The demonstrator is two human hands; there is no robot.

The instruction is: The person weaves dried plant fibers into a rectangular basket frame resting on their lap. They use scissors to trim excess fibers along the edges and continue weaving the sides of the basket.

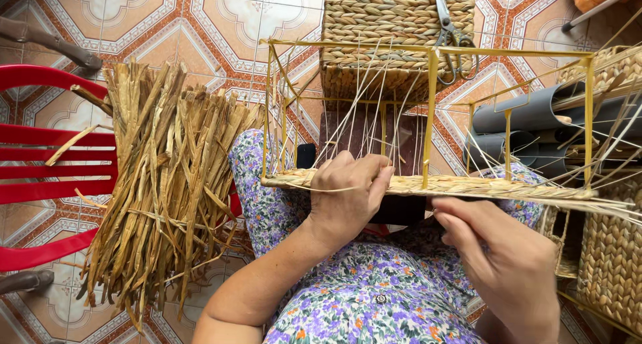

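A yellow wire frame (432,103) rests on my lap, strung with thin pale strands. A braided straw row (468,185) runs along its near edge. My left hand (348,193) curls over the left part of that row, fingers closed on the braid and strands. My right hand (498,253) is below the row's middle, fingers pressed together and reaching up under the braid. I cannot tell what its fingertips pinch. A black object (305,155) peeks out behind the frame.
A thick bundle of dried straw (164,183) leans on a red plastic chair (47,177) at left. A finished woven basket (394,29) with scissors (449,33) stands ahead. Grey pipes (528,116) and more woven baskets (612,264) crowd the right. Patterned tile floor.
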